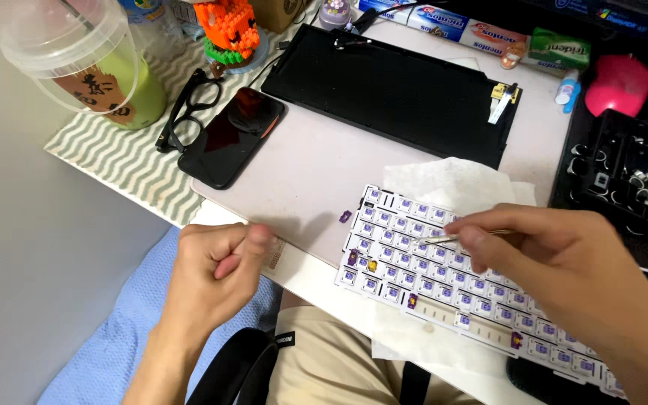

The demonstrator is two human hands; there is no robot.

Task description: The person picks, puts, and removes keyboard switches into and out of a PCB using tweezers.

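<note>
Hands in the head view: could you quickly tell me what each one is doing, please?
Left hand: closed in a loose fist, nothing visible in it.
Right hand: pinching thin tweezers over the white keyboard switch plate.

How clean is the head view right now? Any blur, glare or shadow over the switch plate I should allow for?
Head view: the left hand is slightly motion-blurred at the thumb; the right hand, pinching a thin tool, is sharper. Light is soft and even over the white switch plate, with a faint hand shadow on the desk mat. The phone screen shows a reddish reflection.
</note>
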